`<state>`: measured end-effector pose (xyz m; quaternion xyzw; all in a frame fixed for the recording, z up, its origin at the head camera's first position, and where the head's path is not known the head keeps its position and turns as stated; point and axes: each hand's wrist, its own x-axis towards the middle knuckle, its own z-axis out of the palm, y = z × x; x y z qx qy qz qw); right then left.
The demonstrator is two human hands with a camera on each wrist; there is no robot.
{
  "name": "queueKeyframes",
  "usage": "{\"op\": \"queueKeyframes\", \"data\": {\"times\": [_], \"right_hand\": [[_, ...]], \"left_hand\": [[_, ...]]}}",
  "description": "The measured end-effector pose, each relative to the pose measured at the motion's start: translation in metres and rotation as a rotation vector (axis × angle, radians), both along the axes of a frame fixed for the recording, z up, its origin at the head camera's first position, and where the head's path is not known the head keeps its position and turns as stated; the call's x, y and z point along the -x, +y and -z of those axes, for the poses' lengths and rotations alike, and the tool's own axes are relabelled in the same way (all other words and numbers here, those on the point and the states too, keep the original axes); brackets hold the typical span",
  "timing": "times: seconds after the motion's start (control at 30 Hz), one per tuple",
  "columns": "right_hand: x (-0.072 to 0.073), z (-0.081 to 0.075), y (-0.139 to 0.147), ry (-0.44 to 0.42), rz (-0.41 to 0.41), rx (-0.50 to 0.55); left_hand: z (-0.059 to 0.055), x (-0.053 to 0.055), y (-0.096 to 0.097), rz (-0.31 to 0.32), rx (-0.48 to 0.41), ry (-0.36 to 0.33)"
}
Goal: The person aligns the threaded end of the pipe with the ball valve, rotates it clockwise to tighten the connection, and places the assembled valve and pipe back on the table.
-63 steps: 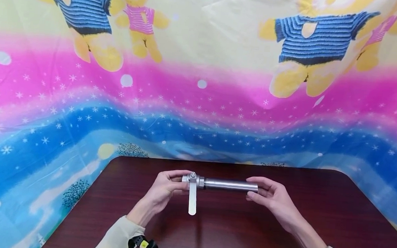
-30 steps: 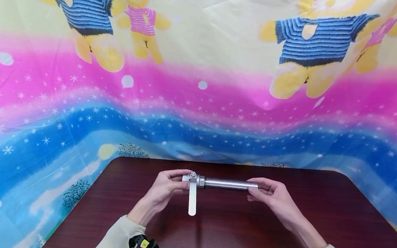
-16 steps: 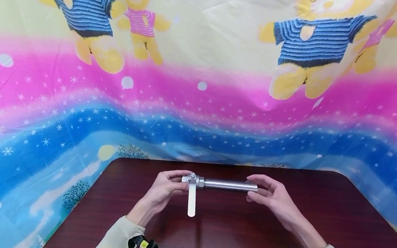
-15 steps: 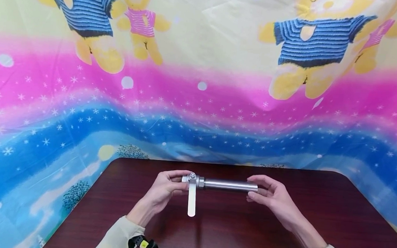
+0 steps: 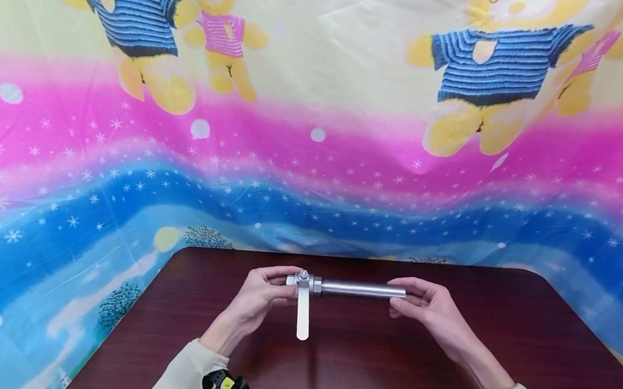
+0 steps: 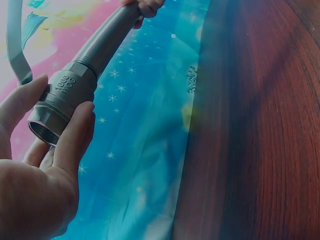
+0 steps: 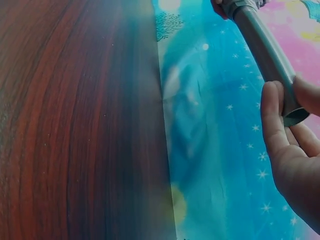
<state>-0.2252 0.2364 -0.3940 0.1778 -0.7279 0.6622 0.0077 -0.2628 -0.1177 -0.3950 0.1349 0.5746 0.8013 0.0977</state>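
Note:
My left hand (image 5: 255, 299) grips the body of a metal ball valve (image 5: 304, 283), thumb and fingers on opposite sides. The valve's flat lever handle (image 5: 303, 314) points toward me. A smooth steel pipe (image 5: 359, 289) runs level out of the valve's right side, and its joint sits at the hex end. My right hand (image 5: 431, 305) pinches the pipe's free end between thumb and fingers. In the left wrist view, the valve body (image 6: 65, 90) shows raised lettering and an open threaded end. The pipe's hollow end (image 7: 296, 116) shows in the right wrist view.
Valve and pipe are held above a dark red wooden table (image 5: 364, 367) with rounded far corners. A printed cloth (image 5: 314, 158) with bears and snowflakes hangs behind it and at the sides. A strapped device (image 5: 226, 386) sits on the left wrist.
The right thumb and fingers have shifted repeatedly at the pipe's end, the thumb now lying higher against it than half a second ago. The left hand and valve stay almost in place.

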Motion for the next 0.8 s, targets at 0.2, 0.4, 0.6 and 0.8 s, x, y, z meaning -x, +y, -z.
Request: {"op": "queueKeyframes", "data": {"times": [0.2,0.4,0.6,0.8], "right_hand": [[0.0002,0.0003,-0.0008,-0.003,0.005,0.002],[0.0003,0.0006,-0.0018,-0.014,0.031,-0.015],[-0.0001,0.0017,-0.0014,-0.029,0.034,-0.014],[0.0006,0.0006,-0.0006,-0.018,0.030,-0.035]], "left_hand": [[0.0007,0.0003,-0.0008,0.005,-0.005,0.001],[0.0011,0.0011,0.0002,0.001,-0.003,0.004],[0.0016,0.0024,0.0014,-0.004,0.013,-0.001],[0.0013,0.0021,0.0010,-0.004,0.015,0.002]]}}
